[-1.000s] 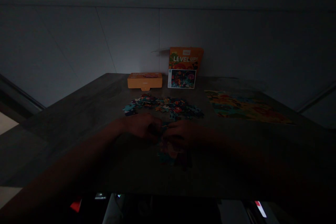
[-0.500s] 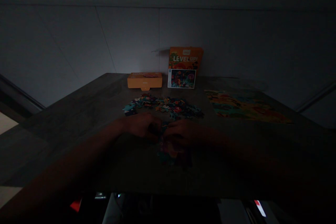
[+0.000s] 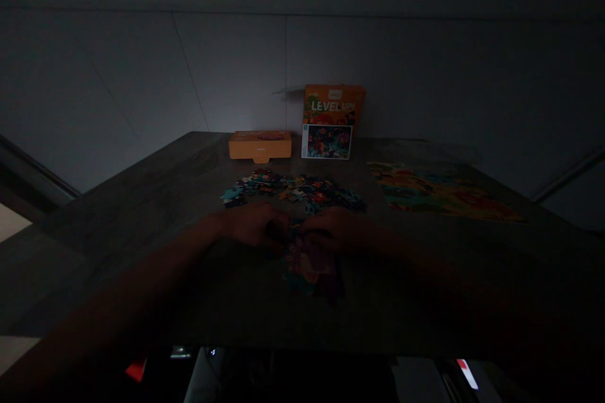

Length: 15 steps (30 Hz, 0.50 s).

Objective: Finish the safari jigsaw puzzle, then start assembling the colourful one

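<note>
The scene is very dark. At the near middle of the table lies a joined section of jigsaw puzzle (image 3: pixel 309 267), purple, pink and teal. My left hand (image 3: pixel 255 225) is at its upper left corner, thumb and fingers closed together. From the other side my right hand (image 3: pixel 333 228) reaches over the section's top edge with its fingers bent down and pinched. Between the fingertips a small bit of a puzzle piece (image 3: pixel 296 223) shows; the rest is hidden by the fingers. Just beyond both hands spreads a heap of loose puzzle pieces (image 3: pixel 302 192).
An orange box (image 3: pixel 259 148) lies flat at the back. Beside it an orange "LEVEL UP!" box (image 3: pixel 334 106) stands near the wall, with a picture card (image 3: pixel 326 141) at its front. A colourful flat picture sheet (image 3: pixel 439 192) lies at the right.
My right hand has shifted slightly up and away, uncovering more of the joined puzzle section. My left hand stays almost where it was.
</note>
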Available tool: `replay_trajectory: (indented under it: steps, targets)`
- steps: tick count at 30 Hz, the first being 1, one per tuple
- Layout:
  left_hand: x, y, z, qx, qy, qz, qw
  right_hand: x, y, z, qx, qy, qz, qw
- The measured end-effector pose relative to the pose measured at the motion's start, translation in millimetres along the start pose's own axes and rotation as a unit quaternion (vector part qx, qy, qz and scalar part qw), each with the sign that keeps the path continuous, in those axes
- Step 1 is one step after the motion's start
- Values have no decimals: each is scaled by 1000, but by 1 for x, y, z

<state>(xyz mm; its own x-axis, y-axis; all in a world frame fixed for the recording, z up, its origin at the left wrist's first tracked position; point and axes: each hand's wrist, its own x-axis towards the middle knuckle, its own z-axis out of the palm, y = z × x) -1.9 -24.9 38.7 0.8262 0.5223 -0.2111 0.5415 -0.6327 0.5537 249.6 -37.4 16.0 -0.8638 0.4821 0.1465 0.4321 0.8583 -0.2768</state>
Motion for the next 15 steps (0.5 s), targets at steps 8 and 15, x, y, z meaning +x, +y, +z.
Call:
replay_trajectory:
  steps: [8, 15]
  targets:
    - [1, -7, -5, 61, 66, 32, 995, 0, 2, 2, -34, 5, 27, 999]
    - [7, -57, -14, 201, 410, -231, 859, 0, 5, 5, -36, 4, 24, 999]
